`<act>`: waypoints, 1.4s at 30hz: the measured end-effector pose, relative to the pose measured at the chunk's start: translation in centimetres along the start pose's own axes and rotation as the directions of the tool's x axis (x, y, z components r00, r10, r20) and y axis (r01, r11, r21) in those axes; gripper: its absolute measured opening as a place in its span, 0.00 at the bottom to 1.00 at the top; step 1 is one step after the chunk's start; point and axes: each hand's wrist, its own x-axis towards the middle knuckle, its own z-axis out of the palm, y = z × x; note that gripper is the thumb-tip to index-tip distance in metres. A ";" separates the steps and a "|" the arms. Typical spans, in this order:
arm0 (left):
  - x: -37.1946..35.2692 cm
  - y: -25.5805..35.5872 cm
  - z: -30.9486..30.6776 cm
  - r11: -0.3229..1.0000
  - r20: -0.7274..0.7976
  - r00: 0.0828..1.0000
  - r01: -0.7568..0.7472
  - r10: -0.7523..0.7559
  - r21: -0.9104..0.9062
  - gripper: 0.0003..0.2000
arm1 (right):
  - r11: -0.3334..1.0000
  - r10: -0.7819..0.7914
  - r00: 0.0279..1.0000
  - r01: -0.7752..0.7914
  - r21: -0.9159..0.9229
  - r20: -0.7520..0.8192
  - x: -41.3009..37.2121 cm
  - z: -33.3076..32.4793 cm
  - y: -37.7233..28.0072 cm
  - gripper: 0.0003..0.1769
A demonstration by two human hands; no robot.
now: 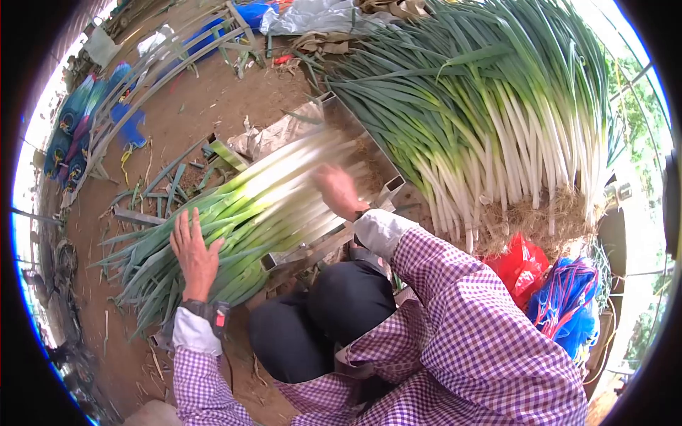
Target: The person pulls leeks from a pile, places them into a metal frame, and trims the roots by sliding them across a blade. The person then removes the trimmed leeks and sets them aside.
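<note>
A bundle of long green onions (234,206) lies across a metal frame (366,135) in front of my knees, white stalks to the right and green leaves to the left. My left hand (195,255) rests flat on the green leaves, its fingers spread. My right hand (337,190) is over the white stalks near the root end. It is smeared by motion, so its fingers do not show clearly. Parts of the stalks beside it are blurred too.
A big pile of green onions (497,121) with roots stands at the right. Below it are a red plastic bag (518,263) and blue netting (565,302). Rolled nets (78,121) and a bent pole rack (153,71) lie at the left. Leaf scraps litter the dirt floor (206,99).
</note>
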 end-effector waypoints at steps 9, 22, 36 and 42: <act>0.8 1.5 6.6 0.970 -0.040 0.999 -0.015 0.026 0.244 0.46 | 1.000 -0.003 0.979 0.005 0.007 -0.205 1.5 2.6 1.5 0.09; 1.5 0.4 9.4 0.949 -0.125 0.989 -0.042 0.084 0.312 0.46 | 0.943 0.238 0.966 -0.205 0.263 -0.102 1.4 2.8 1.4 0.14; 1.6 0.6 6.1 0.976 0.121 0.991 0.025 -0.052 0.215 0.55 | 0.900 0.217 0.974 -0.223 0.374 0.057 -13.7 -22.6 0.2 0.17; 4.1 0.3 2.5 0.996 0.134 0.989 0.076 -0.070 -0.041 0.50 | 0.793 0.585 0.799 -0.527 0.306 -0.140 -20.9 -35.0 9.0 0.13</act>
